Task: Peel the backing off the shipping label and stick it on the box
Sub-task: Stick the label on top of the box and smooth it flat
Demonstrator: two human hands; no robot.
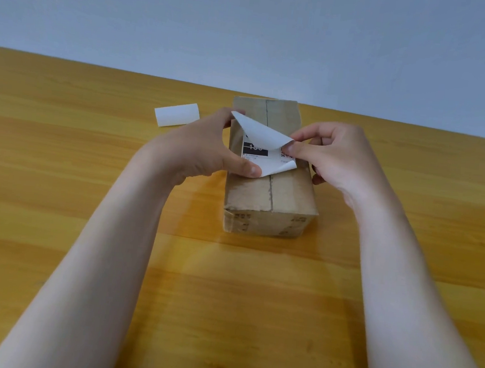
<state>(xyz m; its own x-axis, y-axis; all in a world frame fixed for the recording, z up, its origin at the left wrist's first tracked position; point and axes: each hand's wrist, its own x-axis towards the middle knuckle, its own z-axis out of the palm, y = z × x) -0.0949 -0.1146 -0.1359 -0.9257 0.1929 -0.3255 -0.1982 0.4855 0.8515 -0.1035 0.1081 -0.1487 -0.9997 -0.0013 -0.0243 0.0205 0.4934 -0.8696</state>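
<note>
A long brown cardboard box (pixel 270 192) lies on the table, its taped seam running away from me. Over its top I hold a white shipping label (pixel 260 151) with black print showing. My left hand (pixel 203 148) grips the label's left side, thumb on the near corner and fingers at the far corner. My right hand (pixel 335 153) pinches a white layer (pixel 263 133) that is folded over from the label's far right corner, curling toward me. The near right corner also curls up.
A curled white strip of paper (pixel 177 114) lies on the yellow wooden table (pixel 61 168) to the left of the box. The table's far edge meets a pale blue wall. Both forearms reach in from the near edge.
</note>
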